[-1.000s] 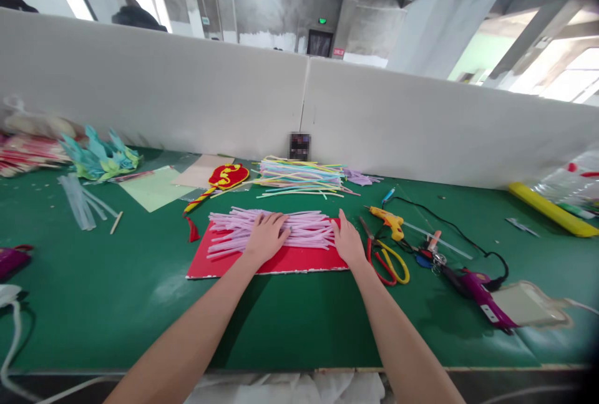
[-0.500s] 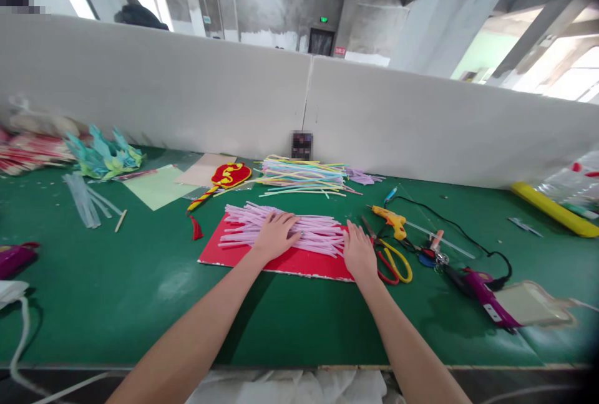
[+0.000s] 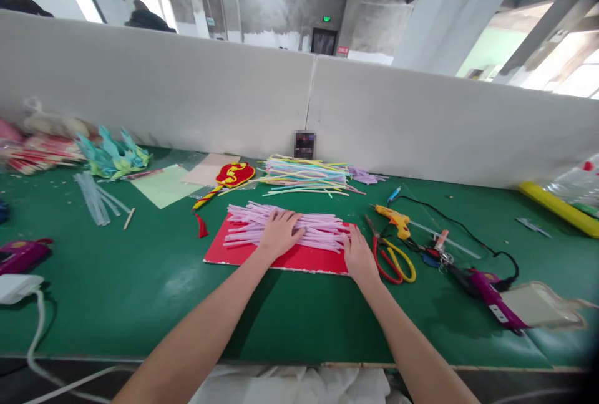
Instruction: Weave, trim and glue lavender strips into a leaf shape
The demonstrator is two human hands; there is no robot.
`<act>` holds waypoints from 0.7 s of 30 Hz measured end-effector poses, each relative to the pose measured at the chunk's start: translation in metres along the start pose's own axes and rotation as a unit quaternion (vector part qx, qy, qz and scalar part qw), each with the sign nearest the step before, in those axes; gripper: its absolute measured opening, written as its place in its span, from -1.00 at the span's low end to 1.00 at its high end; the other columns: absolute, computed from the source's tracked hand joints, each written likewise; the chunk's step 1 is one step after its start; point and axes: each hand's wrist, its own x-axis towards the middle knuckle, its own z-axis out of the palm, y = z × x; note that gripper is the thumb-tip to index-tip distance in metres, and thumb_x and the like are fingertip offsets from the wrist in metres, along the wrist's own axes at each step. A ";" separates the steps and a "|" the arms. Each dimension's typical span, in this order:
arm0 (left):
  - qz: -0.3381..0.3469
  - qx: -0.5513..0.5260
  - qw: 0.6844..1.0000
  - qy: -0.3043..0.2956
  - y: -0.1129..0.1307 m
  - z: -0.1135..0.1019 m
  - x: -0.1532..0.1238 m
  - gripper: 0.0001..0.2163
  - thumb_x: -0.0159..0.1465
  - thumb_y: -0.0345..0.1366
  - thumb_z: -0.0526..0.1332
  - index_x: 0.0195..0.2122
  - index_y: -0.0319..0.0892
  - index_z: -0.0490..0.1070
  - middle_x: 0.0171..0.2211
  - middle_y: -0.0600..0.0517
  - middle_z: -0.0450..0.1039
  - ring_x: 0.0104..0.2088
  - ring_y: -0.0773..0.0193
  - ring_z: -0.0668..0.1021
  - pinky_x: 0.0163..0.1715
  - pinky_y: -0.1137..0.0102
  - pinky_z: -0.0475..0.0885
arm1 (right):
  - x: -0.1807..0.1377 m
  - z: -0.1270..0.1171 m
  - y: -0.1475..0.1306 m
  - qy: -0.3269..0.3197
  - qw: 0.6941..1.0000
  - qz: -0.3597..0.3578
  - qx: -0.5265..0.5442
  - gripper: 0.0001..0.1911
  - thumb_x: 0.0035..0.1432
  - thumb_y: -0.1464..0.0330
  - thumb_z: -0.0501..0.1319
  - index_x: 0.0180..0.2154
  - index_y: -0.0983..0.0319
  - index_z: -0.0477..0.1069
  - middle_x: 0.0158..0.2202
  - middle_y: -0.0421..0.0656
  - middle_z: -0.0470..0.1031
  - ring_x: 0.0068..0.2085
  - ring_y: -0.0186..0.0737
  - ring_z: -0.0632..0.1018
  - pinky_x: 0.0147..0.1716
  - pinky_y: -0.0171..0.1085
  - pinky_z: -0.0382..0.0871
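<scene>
A red sheet [image 3: 243, 253] lies flat on the green table [image 3: 140, 292]. A spread of pale purple strips [image 3: 248, 223] covers its far half. My left hand [image 3: 279, 234] rests palm down on the middle of the strips, fingers stretched out. My right hand [image 3: 359, 253] lies flat at the sheet's right end, fingertips touching the ends of the strips. Neither hand grips anything.
Red and yellow scissors [image 3: 395, 262] lie just right of my right hand, with a yellow glue gun [image 3: 394, 219], a purple glue gun [image 3: 489, 292] and cables beyond. A pile of coloured strips [image 3: 304, 174] sits behind the sheet. White partition boards [image 3: 187, 92] wall the far edge.
The view has shifted slightly right. My right hand has slid a little nearer along the sheet's right end; my left hand stays pressed on the strips.
</scene>
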 end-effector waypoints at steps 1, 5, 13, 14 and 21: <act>-0.002 0.001 1.000 0.002 0.000 0.001 0.000 -0.63 0.28 -0.11 0.00 0.06 -0.09 0.29 0.03 -0.04 0.38 0.05 0.13 0.37 0.14 0.16 0.06 | 0.002 0.000 0.000 -0.002 1.000 -0.003 0.000 -0.41 0.28 0.22 -0.20 0.17 0.49 0.11 0.19 0.12 0.20 0.23 -0.06 0.19 0.18 -0.12 0.06; -0.017 0.004 1.000 0.006 0.001 0.002 0.000 -0.64 0.28 -0.13 0.01 0.06 -0.08 0.29 0.03 -0.04 0.38 0.05 0.13 0.37 0.15 0.14 0.04 | 0.009 -0.003 -0.001 0.000 1.000 -0.021 -0.024 -0.46 0.29 0.25 -0.20 0.16 0.44 0.13 0.17 0.10 0.24 0.20 -0.11 0.25 0.13 -0.15 0.13; -0.021 0.001 1.000 0.002 0.002 0.000 0.000 -0.65 0.29 -0.12 -0.01 0.06 -0.06 0.28 0.02 -0.03 0.38 0.06 0.15 0.36 0.14 0.14 0.04 | 0.053 -0.034 -0.005 0.027 0.992 0.052 -0.108 -0.72 0.23 0.34 -0.01 -0.19 0.24 0.43 -0.29 -0.04 0.52 -0.23 -0.10 0.51 -0.23 -0.21 0.27; -0.022 0.002 1.000 0.003 0.002 0.001 0.000 -0.65 0.29 -0.12 -0.01 0.05 -0.06 0.29 0.02 -0.03 0.38 0.06 0.15 0.36 0.14 0.14 0.04 | 0.059 -0.035 -0.004 0.046 0.990 0.069 -0.112 -0.74 0.21 0.34 0.02 -0.17 0.26 0.42 -0.22 -0.01 0.50 -0.16 -0.05 0.48 -0.21 -0.18 0.26; -0.013 0.005 1.000 0.004 0.002 0.002 -0.001 -0.65 0.29 -0.13 -0.01 0.05 -0.10 0.28 0.02 -0.04 0.38 0.05 0.14 0.36 0.13 0.15 0.06 | 0.064 -0.021 0.017 0.099 0.966 0.192 -0.142 -0.65 0.13 0.27 0.13 -0.13 0.38 0.41 -0.12 0.14 0.39 -0.05 0.13 0.37 -0.17 -0.07 0.19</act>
